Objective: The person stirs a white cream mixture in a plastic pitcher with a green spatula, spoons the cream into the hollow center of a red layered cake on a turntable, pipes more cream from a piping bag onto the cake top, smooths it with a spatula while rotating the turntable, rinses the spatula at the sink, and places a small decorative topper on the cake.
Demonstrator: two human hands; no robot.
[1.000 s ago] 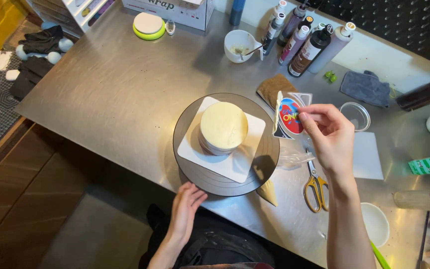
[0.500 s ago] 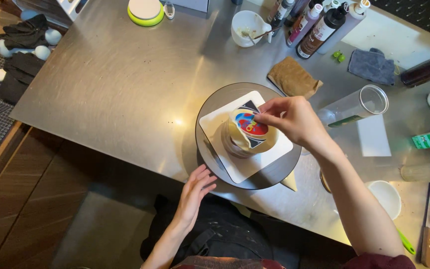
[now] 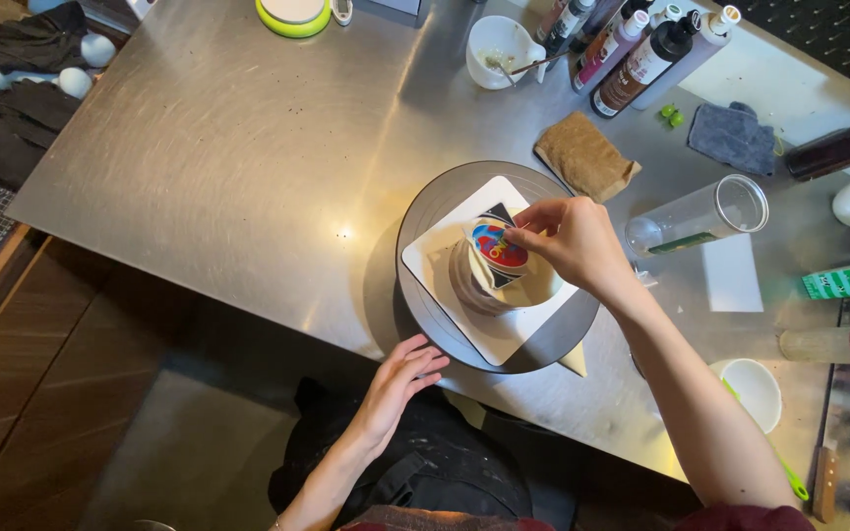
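Note:
A small round cream cake [image 3: 492,283] stands on a white square board [image 3: 435,258] on a dark round turntable [image 3: 423,211] near the table's front edge. My right hand [image 3: 573,243] pinches a printed card [image 3: 497,246], red, blue and black, and presses it against the cake's top and side. My left hand [image 3: 400,382] rests with fingers apart on the turntable's near rim, holding nothing.
A clear tube container [image 3: 698,216] lies on its side to the right, beside a white paper [image 3: 731,272]. A brown cloth [image 3: 585,156], a grey cloth [image 3: 734,138], several squeeze bottles [image 3: 641,54], a white bowl [image 3: 499,49] and a white cup [image 3: 753,389] stand around.
My right hand brought the card from the right of the turntable onto the cake. The view has shifted, and my left hand moved up to the turntable's rim.

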